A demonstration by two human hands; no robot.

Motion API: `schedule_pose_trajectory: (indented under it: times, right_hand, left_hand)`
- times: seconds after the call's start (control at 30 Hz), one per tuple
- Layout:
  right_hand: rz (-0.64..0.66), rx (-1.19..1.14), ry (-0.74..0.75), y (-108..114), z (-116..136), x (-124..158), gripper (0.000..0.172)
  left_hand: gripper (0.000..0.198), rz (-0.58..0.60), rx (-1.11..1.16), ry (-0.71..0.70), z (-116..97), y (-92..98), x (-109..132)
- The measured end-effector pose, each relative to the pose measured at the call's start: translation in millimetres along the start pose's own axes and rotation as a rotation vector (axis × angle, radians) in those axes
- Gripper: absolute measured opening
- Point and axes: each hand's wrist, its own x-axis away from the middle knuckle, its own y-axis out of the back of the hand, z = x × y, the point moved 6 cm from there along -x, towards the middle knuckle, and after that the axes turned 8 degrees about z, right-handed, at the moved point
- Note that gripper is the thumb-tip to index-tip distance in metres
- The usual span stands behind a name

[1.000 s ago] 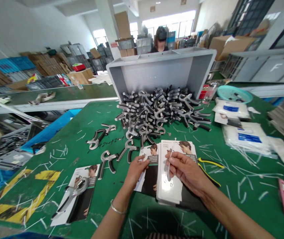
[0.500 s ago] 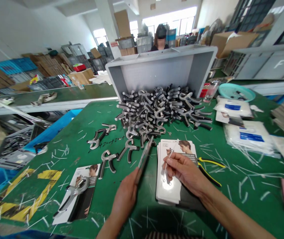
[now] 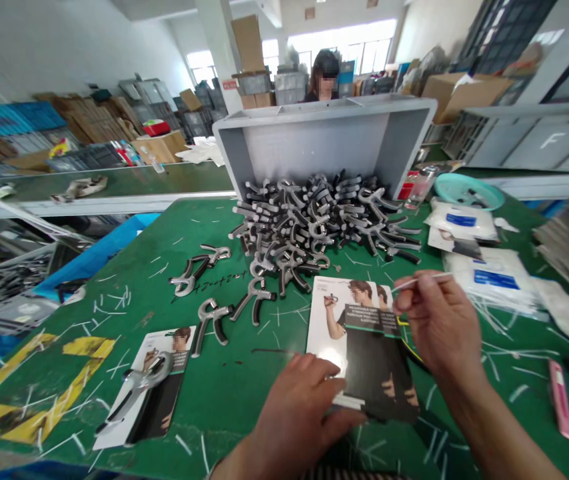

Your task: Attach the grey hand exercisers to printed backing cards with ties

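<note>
A stack of printed cardboard cards (image 3: 374, 360) lies flat on the bench before me. My left hand (image 3: 304, 407) rests at the lower left edge of the stack, its fingers stretched out and spread, touching the top card. Right of the stack, my right hand (image 3: 444, 327) pinches a thin white cable tie (image 3: 404, 285) between thumb and fingers. Yellow-handled pliers (image 3: 414, 353) lie partly hidden beneath that hand. At the left, a hand grip strengthener (image 3: 147, 375) lies on another card (image 3: 177, 380). Several more grip strengtheners (image 3: 212, 320) lie loose behind it.
Behind the cards, a large heap of grip strengtheners (image 3: 309, 227) spills from a tipped grey crate (image 3: 314, 140). Bags of white ties (image 3: 497, 277), a pink cutter (image 3: 562, 400) and a turquoise basin (image 3: 469, 190) are at the right. Loose ties litter the green bench (image 3: 204, 393). A person sits beyond the crate.
My left hand has laid the card it held upright onto the stack and opened over it. My right hand has moved right, off the stack, with the cable tie.
</note>
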Motion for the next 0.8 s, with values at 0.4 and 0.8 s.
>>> schedule_pose_trajectory:
  times: [0.4,0.8]
  right_hand:
    - [0.310,0.070,-0.320,-35,-55,14,0.014]
    - [0.724,0.423,-0.301,-98,-86,7,0.020]
  left_hand:
    - [0.029,-0.116,1.059,0.648,93,-22.8,12]
    - [0.030,-0.511,1.424,0.802,119,-39.3,70]
